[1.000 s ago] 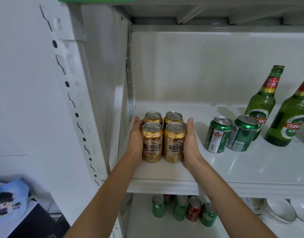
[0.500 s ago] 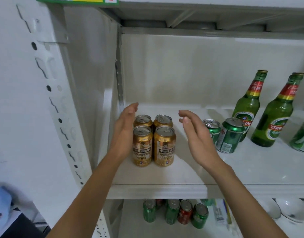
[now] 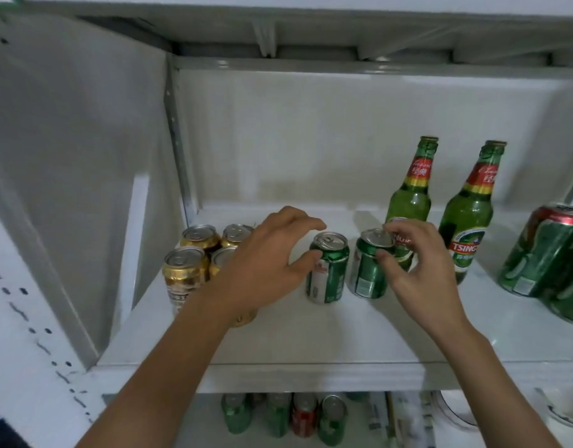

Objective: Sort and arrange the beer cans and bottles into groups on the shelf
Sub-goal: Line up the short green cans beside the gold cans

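Note:
Several gold cans [image 3: 184, 273] stand grouped at the left end of the white shelf [image 3: 311, 344]. Two green cans stand to their right. My left hand [image 3: 269, 257] arches over the left green can [image 3: 328, 273], thumb touching its side and fingers hovering above, apart from its top. With thumb and fingertips, my right hand [image 3: 417, 263] pinches the top rim of the right green can [image 3: 367, 273], which leans slightly. Two green glass bottles [image 3: 408, 202] [image 3: 469, 221] stand upright behind my right hand.
More green cans with red tops [image 3: 543, 257] crowd the shelf's right edge. On the shelf below stand several green and red cans [image 3: 278, 415], with white bowls [image 3: 453, 412] to the right. The cabinet side wall [image 3: 78, 156] closes off the left.
Both hands left the gold cans and moved right to the two green cans. My view shifted right and closer, bringing more cans into sight at the right edge.

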`<state>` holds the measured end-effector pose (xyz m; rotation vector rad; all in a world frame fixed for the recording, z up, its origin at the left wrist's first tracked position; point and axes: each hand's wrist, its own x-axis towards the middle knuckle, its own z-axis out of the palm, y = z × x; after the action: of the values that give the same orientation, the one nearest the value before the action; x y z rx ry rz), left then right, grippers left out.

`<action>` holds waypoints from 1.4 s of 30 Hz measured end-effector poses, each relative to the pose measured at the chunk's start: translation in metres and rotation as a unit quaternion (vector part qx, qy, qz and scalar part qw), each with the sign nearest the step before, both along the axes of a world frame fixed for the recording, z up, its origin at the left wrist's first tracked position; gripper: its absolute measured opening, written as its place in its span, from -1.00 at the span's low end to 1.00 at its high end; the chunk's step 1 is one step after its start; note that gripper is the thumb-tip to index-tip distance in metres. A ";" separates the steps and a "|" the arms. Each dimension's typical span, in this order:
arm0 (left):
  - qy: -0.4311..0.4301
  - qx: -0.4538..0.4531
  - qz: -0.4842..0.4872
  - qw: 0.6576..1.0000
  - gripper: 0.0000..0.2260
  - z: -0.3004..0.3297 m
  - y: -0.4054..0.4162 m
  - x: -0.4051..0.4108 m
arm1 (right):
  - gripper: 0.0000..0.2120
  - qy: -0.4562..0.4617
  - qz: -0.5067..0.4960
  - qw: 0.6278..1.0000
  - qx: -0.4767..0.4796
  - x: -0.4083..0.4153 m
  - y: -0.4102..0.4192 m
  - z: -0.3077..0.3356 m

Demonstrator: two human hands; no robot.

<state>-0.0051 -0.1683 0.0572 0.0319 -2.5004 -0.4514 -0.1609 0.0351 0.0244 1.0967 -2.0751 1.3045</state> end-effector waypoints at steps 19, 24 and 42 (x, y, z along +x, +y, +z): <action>-0.079 0.184 0.122 0.972 -0.58 -0.008 0.027 -0.055 | -0.48 -0.233 0.284 0.915 0.167 -0.073 0.005 0.012; -0.139 0.257 0.052 0.955 -0.58 0.000 0.020 -0.055 | -0.41 -0.234 0.274 0.915 0.180 -0.065 -0.002 0.013; -0.055 0.259 0.132 0.955 -0.58 -0.008 0.023 -0.053 | -0.35 -0.316 0.357 0.868 0.137 -0.063 0.004 0.007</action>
<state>-0.0576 -0.1458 0.0492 0.6038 -2.3644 -0.9956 -0.2241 0.0387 0.0314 1.8918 -2.4705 1.9605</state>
